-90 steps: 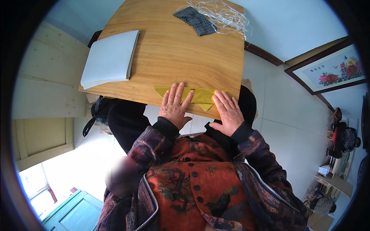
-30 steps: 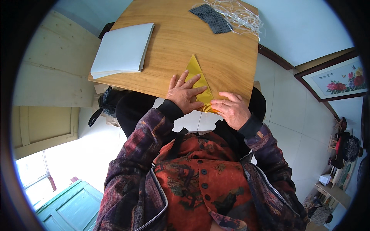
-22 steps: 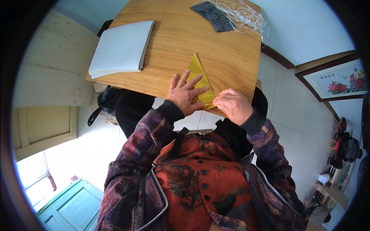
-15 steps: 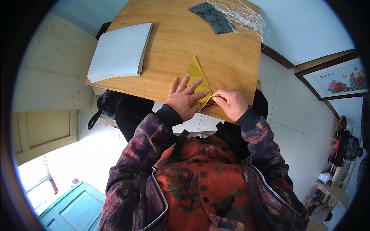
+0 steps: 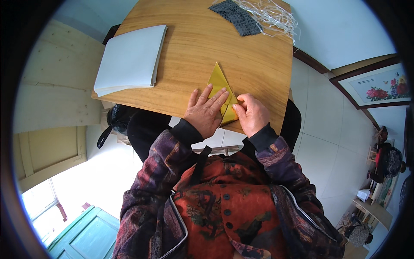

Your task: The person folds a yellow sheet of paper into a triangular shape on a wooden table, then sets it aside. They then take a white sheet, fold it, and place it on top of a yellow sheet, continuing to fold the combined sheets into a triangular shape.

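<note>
A gold-yellow sheet of paper (image 5: 219, 78), folded into a narrow pointed shape, lies flat at the near edge of the wooden table (image 5: 189, 52), its tip aimed away from me. My left hand (image 5: 204, 111) rests spread and flat over the left and middle of the paper, pressing it down. Curled at the paper's right side is my right hand (image 5: 254, 113); its thumb and bent fingers hold the near right edge, where a folded flap lies down. The fingers partly cover the paper's middle and its lower corner.
A stack of white sheets (image 5: 131, 56) sits at the table's left. Dark grey mesh (image 5: 237, 17) and a tangle of clear plastic strands (image 5: 276, 18) lie at the far right. Below the table's left edge hangs a black plastic bag (image 5: 117, 120).
My right hand has brought the lifted paper flap down and in, so it now lies against the rest of the paper. My left hand stays nearly in place.
</note>
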The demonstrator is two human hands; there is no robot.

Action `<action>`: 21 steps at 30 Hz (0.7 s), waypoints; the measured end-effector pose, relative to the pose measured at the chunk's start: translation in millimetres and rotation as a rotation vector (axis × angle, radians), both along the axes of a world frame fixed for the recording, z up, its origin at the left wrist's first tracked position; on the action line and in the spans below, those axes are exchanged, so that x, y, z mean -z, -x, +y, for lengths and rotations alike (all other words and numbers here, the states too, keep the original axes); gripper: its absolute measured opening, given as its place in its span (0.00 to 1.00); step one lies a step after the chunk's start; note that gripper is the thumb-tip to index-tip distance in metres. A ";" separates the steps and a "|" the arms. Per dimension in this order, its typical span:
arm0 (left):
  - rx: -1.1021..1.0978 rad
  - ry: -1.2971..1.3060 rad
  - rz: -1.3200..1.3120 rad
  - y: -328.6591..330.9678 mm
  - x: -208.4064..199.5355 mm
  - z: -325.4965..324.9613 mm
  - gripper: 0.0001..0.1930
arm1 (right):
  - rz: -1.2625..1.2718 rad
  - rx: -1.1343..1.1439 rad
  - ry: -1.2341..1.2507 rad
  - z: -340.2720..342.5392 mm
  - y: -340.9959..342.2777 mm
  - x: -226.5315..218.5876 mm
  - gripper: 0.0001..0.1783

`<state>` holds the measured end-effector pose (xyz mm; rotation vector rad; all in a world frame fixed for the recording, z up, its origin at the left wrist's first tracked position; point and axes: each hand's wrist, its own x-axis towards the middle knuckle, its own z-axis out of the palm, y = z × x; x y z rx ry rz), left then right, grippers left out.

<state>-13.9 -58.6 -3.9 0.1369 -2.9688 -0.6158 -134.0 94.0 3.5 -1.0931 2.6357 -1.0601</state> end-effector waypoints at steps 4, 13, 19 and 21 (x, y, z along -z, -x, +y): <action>0.004 -0.018 -0.029 0.1 -2.1 -0.4 0.35 | 0.011 0.017 -0.009 -4.0 -0.4 0.4 0.12; 0.046 0.080 -0.104 1.6 -2.7 -2.0 0.28 | 0.065 -0.012 -0.152 -10.0 2.4 -6.5 0.13; 0.049 0.118 -0.094 2.3 -2.1 -2.0 0.27 | 0.018 -0.018 -0.199 -0.4 1.9 -5.9 0.06; 0.052 0.123 -0.114 2.4 -1.6 -2.5 0.27 | -0.024 -0.029 -0.089 4.8 0.4 -5.6 0.04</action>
